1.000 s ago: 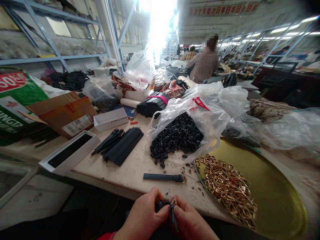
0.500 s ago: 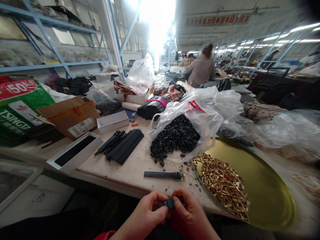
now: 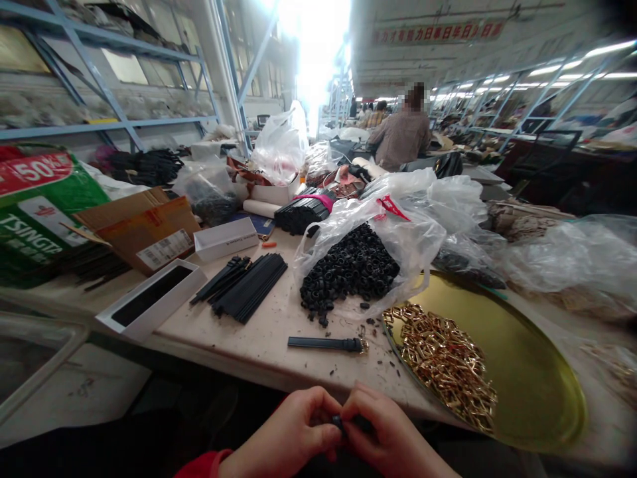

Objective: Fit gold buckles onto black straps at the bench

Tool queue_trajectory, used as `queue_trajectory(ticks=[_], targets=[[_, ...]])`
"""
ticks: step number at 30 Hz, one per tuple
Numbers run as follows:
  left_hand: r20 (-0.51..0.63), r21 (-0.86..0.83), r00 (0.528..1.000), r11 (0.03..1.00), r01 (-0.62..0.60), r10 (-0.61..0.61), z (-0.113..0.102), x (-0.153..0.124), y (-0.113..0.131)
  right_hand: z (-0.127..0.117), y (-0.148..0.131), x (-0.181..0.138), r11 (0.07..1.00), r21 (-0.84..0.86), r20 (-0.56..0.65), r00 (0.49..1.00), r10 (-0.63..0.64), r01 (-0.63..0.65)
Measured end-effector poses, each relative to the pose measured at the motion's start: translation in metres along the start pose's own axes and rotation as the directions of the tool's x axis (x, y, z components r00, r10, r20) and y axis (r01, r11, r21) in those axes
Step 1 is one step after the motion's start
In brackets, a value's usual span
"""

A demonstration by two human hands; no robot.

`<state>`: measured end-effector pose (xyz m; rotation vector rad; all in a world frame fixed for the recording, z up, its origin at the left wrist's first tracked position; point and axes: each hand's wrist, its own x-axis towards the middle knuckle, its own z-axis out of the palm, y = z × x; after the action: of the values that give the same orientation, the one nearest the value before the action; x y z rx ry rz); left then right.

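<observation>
Just off the table's front edge, my left hand [image 3: 301, 428] and my right hand [image 3: 381, 425] meet, fingertips pinched together. Between them is a black strap [image 3: 338, 421], mostly hidden by my fingers. On the table ahead lies a finished-looking black strap [image 3: 323, 343] with a gold buckle at its right end. Beyond it, a clear plastic bag [image 3: 423, 232] lies open with a heap of small black strap loops [image 3: 348, 272]. To the right, a round gold tray [image 3: 537, 372] holds a pile of gold buckles [image 3: 442, 358].
Bundled black straps [image 3: 249, 289] lie left of the bag, near a white open box [image 3: 149, 299] and a cardboard box [image 3: 144, 229]. Plastic bags and a banded black bundle [image 3: 303, 211] crowd the back. A person [image 3: 401, 136] sits farther off, facing away.
Both hands have dropped slightly and turned inward, covering more of the strap. The black loop and gold buckle seen between my fingers before are now mostly hidden.
</observation>
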<state>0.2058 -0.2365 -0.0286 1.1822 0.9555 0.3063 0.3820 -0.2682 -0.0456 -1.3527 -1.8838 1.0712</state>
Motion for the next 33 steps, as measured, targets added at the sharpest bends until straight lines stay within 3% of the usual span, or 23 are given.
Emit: queue_trajectory(ticks=[5,7,15,19,21,23,27,29,33], targets=[[0.034,0.117,0.999,0.993,0.018,-0.022,-0.009,0.003,0.009,-0.009,0.005,-0.002,0.953,0.226,0.107,0.978,0.181,-0.202],[0.041,0.181,0.999,0.983,0.011,-0.019,-0.013,0.006,0.013,-0.009,0.011,-0.001,0.943,0.247,0.117,0.973,0.198,-0.222],[0.008,0.487,0.991,0.865,-0.121,0.134,-0.003,0.040,0.020,-0.008,0.033,0.019,0.995,0.016,-0.025,0.994,0.103,-0.103],[-0.102,0.714,0.924,0.674,-0.190,0.369,-0.013,0.059,0.022,-0.012,0.051,0.036,0.961,-0.239,-0.211,0.974,0.085,-0.136],[-0.161,0.864,0.863,0.491,-0.111,0.478,-0.038,0.066,0.026,-0.010,0.063,0.043,0.893,-0.432,-0.321,0.947,-0.019,-0.128],[-0.259,0.951,0.801,0.289,0.112,0.540,-0.074,0.072,0.032,-0.008,0.073,0.047,0.817,-0.566,-0.386,0.910,-0.151,-0.105],[-0.451,0.890,0.699,0.218,0.401,0.555,-0.134,0.077,0.035,-0.003,0.080,0.051,0.738,-0.668,-0.425,0.861,-0.281,-0.089],[-0.468,0.875,0.694,0.181,0.448,0.547,-0.143,0.075,0.030,-0.003,0.079,0.050,0.722,-0.687,-0.425,0.850,-0.311,-0.080],[-0.429,0.890,0.722,0.119,0.439,0.543,-0.138,0.066,0.021,-0.003,0.078,0.047,0.693,-0.719,-0.401,0.845,-0.354,-0.051]])
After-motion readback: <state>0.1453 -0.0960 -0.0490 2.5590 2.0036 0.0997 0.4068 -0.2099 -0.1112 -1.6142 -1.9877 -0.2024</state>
